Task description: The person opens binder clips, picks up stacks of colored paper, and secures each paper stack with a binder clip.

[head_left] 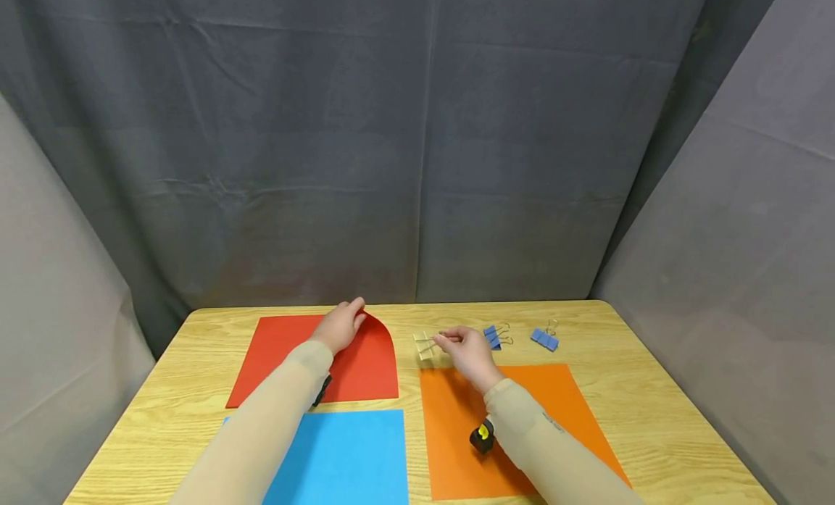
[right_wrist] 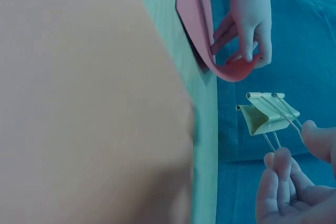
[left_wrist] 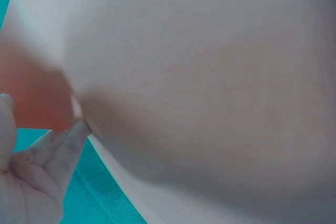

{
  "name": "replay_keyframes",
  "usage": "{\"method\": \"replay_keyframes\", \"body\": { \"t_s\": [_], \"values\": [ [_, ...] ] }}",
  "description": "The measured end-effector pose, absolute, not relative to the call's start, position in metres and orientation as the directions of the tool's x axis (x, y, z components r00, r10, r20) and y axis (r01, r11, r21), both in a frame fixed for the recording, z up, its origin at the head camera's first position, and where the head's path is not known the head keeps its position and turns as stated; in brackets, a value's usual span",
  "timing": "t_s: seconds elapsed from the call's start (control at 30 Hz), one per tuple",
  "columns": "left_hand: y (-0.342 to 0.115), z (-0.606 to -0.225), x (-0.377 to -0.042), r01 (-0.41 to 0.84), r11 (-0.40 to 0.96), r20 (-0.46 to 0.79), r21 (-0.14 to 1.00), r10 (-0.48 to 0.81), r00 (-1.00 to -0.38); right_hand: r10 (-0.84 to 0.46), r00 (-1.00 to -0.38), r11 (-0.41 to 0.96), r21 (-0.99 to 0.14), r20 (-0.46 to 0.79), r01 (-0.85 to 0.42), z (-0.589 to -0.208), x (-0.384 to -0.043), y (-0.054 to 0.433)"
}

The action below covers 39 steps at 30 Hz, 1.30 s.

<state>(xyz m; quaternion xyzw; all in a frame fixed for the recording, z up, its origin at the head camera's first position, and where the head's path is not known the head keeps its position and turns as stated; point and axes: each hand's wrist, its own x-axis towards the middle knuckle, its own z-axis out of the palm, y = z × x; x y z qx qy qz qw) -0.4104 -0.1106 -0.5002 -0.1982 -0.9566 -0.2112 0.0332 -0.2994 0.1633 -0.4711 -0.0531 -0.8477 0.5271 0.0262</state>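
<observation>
My left hand (head_left: pixel 341 325) pinches the far right corner of the red paper (head_left: pixel 283 353) and holds it curled up off the table. I cannot tell how many sheets are in it. In the right wrist view, the lifted corner (right_wrist: pixel 236 70) bends between the thumb and fingers. My right hand (head_left: pixel 470 353) pinches the wire handles of a yellow binder clip (head_left: pixel 424 347) between thumb and fingers, above the far left corner of the orange paper (head_left: pixel 522 396). The right wrist view shows the clip's (right_wrist: pixel 268 114) mouth parted, a short way from the red corner and apart from it.
Two blue binder clips, one beside my right hand (head_left: pixel 492 337) and another farther right (head_left: pixel 544 339), lie on the wooden table (head_left: pixel 678 432). Blue paper (head_left: pixel 359 454) lies in front of the red. Grey curtains (head_left: pixel 326 164) hang behind the table and at both sides.
</observation>
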Motion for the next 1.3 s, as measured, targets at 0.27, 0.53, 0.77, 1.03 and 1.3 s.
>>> {"method": "replay_keyframes", "body": {
  "t_s": [0.27,0.53,0.77,1.03,1.3],
  "values": [
    [-0.112,-0.497,-0.408,0.363,0.834,0.157,0.415,0.328,-0.932,0.118,-0.992,0.374,-0.923,-0.051,0.092,-0.47,-0.307,0.149],
    [-0.113,-0.498,-0.408,0.365,0.832,0.176,0.417,0.32,-0.931,0.112,-0.992,0.392,-0.914,-0.062,0.102,-0.467,-0.314,0.133],
    [-0.113,-0.499,-0.409,0.36,0.835,0.175,0.417,0.315,-0.933,0.126,-0.99,0.392,-0.914,-0.06,0.105,-0.472,-0.32,0.121],
    [-0.112,-0.498,-0.408,0.366,0.837,0.177,0.408,0.321,-0.931,0.16,-0.987,0.404,-0.91,-0.034,0.097,-0.475,-0.323,0.113],
    [-0.112,-0.499,-0.409,0.355,0.84,0.166,0.41,0.314,-0.935,0.173,-0.985,0.418,-0.905,-0.004,0.077,-0.478,-0.325,0.106]
  ]
}}
